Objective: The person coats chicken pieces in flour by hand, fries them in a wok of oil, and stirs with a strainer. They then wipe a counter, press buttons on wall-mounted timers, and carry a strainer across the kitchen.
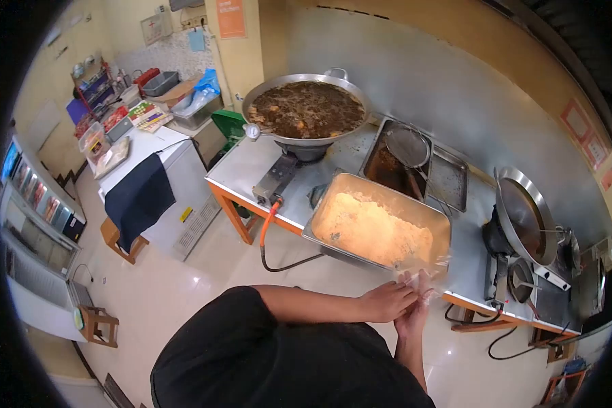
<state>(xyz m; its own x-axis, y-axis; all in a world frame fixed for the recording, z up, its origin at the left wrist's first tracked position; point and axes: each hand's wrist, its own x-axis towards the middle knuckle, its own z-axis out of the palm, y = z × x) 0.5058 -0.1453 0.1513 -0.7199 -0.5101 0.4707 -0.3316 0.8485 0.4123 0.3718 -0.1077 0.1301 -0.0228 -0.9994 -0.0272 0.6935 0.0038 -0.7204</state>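
Note:
My left hand (387, 301) reaches across to my right hand (413, 318), and the two touch just below the near right corner of a metal tray (398, 181). A thin clear plastic (434, 269), looking like a glove or bag, covers the fingers of my right hand. The fingers of my left hand are bent against it at the wrist side. Orange-yellow powder (367, 228) with a few dark bits fills much of the tray.
Behind stands a large wok (311, 141) of dark bubbling liquid on a burner. A strainer (408, 146) rests over a dark tray (381, 163). Another wok (527, 211) stands at right. An orange hose (267, 221) hangs off the table's front edge; a white freezer (190, 197) is at left.

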